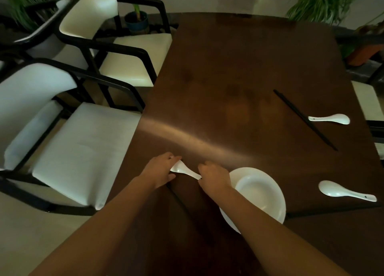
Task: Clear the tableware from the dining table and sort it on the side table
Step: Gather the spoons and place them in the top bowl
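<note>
We found a white ceramic soup spoon (185, 169) at the near left edge of the dark brown wooden dining table (228, 78), held at both ends: the left hand (160, 172) gripped its bowl, the right hand (214, 177) pinched its handle. Just beside the right hand sat a white round bowl (264, 194). Two more white spoons (330, 119) and black chopsticks (301, 115) lay well apart.

Head camera looks steeply down, close over table (228, 78).
</note>
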Motion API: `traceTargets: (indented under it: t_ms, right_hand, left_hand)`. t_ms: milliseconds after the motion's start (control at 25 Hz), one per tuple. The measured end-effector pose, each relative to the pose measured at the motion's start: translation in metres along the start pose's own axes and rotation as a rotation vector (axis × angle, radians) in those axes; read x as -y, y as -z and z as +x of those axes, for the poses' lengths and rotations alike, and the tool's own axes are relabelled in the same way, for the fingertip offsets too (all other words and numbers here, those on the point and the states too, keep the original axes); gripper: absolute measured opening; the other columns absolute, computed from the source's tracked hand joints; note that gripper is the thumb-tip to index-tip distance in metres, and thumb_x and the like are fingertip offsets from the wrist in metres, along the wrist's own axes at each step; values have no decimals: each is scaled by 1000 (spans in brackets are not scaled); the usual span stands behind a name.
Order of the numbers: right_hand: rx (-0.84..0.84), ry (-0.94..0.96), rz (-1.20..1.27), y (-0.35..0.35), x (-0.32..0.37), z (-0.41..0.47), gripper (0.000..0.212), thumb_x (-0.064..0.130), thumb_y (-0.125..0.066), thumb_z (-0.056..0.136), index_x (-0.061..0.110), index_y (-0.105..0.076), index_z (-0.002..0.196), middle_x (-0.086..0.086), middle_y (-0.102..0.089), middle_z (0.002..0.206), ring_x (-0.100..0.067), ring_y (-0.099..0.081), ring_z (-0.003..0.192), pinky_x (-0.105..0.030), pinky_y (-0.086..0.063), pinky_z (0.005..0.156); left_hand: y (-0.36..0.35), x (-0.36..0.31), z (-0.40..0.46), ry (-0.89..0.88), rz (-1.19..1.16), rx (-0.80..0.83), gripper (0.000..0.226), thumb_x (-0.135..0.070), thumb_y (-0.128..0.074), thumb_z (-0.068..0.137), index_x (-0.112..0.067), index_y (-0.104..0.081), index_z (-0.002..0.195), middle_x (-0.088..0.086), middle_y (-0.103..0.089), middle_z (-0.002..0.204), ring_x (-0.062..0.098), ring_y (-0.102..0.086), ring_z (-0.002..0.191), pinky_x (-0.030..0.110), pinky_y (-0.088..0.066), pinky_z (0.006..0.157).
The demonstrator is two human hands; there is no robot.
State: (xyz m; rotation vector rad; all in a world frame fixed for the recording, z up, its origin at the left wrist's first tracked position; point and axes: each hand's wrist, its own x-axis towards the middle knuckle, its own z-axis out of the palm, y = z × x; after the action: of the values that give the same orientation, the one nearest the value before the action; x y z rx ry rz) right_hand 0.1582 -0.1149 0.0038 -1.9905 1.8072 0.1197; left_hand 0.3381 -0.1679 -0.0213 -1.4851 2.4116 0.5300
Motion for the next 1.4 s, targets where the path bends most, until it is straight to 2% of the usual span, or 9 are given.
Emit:
traceTargets:
  t_ms: [360, 520, 720, 840, 920, 1000, 1120, 1240, 1400]
  right_hand:
    - [-57, -24, -12, -23, 10, 15, 16, 9, -52, 86, 11, -56, 102, -9, -57, 107, -27, -55, 98, -34, -42, 69]
    - [-275, 29, 56, -11, 5, 11, 17, 14, -49, 87, 14, -60, 99, -4, -60, 103, -22, -56, 94, -27, -38, 65]
    - [-461, 201, 82, 27, -13, -13, 14, 9, -68, 77, 11, -71, 91, -7, -70, 91, -25, -65, 84, -33, -46, 83]
    - [-625, 295, -6, 43, -29, -33, 18, 0, -77, 64, 7, -73, 80, -8, -71, 76, -24, -67, 68, -33, -52, 73]
    - [-670, 281, 37, 52, -40, -44, 18, -2, -76, 63, 6, -71, 79, -8, -69, 74, -24, -66, 66, -31, -51, 66]
    - [-651, 134, 216, 59, -51, -57, 13, 2, -71, 72, 8, -71, 84, -6, -69, 80, -21, -65, 72, -28, -46, 66]
    - [-471, -117, 648, 65, -71, -76, 11, 14, -64, 83, 17, -71, 92, 4, -68, 86, -8, -62, 76, -17, -46, 69]
    - [-292, -233, 996, 71, -95, -101, 10, 21, -65, 84, 30, -67, 81, 16, -67, 75, 4, -64, 70, -4, -44, 59]
    - [-252, -311, 1118, 65, -134, -137, 17, 21, -65, 84, 34, -63, 73, 15, -68, 75, -4, -66, 73, -9, -47, 62]
  left_hand:
    - [-2, 16, 6, -96, -138, -85, 49, -26, -58, 88, -19, -44, 134, 4, -44, 133, 21, -46, 117, 32, -43, 93]
    - [20, 17, -2, -117, -239, -189, 47, -25, -56, 89, -19, -44, 134, 1, -43, 139, 18, -45, 123, 29, -40, 98]
    - [62, 8, -14, -171, -318, -250, 46, -31, -56, 90, -23, -45, 133, -2, -42, 136, 13, -46, 118, 20, -39, 93]
    - [83, -19, -17, -191, -431, -276, 36, -31, -54, 91, -18, -54, 125, 1, -53, 119, 13, -53, 104, 23, -45, 86]
    - [94, -40, -17, -148, -585, -270, 26, -30, -56, 90, -17, -63, 112, 2, -61, 103, 15, -60, 89, 24, -51, 71]
    - [103, -64, -15, -51, -912, -197, 14, -28, -62, 87, -19, -67, 97, 3, -64, 91, 13, -63, 78, 21, -55, 60]
    - [106, -102, -10, 106, -1399, -122, 3, -18, -64, 85, -18, -67, 83, 10, -65, 86, 20, -63, 82, 28, -56, 74]
    - [90, -152, -2, 203, -1697, -64, 13, -8, -59, 87, -13, -63, 99, 9, -68, 98, 20, -68, 88, 28, -58, 70]
    - [60, -225, 10, 305, -1837, 33, 26, -6, -56, 89, -8, -57, 115, 14, -67, 104, 24, -68, 89, 28, -58, 64]
